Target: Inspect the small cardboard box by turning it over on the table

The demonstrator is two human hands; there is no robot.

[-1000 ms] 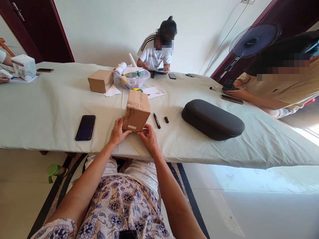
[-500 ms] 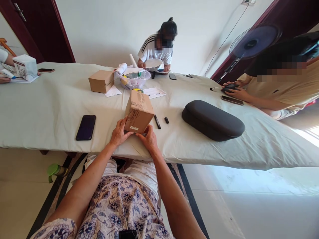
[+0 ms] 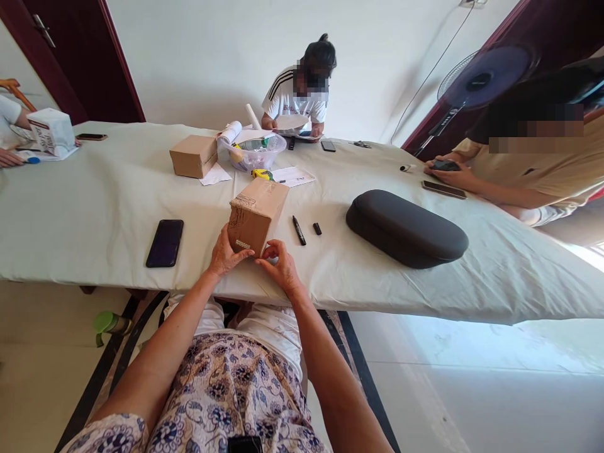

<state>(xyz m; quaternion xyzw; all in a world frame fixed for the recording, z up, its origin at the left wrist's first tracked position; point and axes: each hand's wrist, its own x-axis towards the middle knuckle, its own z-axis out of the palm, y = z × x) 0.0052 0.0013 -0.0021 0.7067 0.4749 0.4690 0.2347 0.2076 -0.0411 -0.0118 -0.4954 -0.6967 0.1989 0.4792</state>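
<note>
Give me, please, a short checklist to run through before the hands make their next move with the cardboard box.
1. Left hand at the lower left of the cardboard box: ok.
2. Right hand at the box's near lower right corner: ok; firmness of grip: cannot tell.
3. Box resting flat: cannot tell; its underside is hidden.
4. Black marker capped: not ok; the cap lies apart from it.
5. Smartphone apart from the box: ok.

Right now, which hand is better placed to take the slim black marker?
Probably the right hand: it's nearer the marker; the left hand holds the brown cardboard box from the left.
</note>
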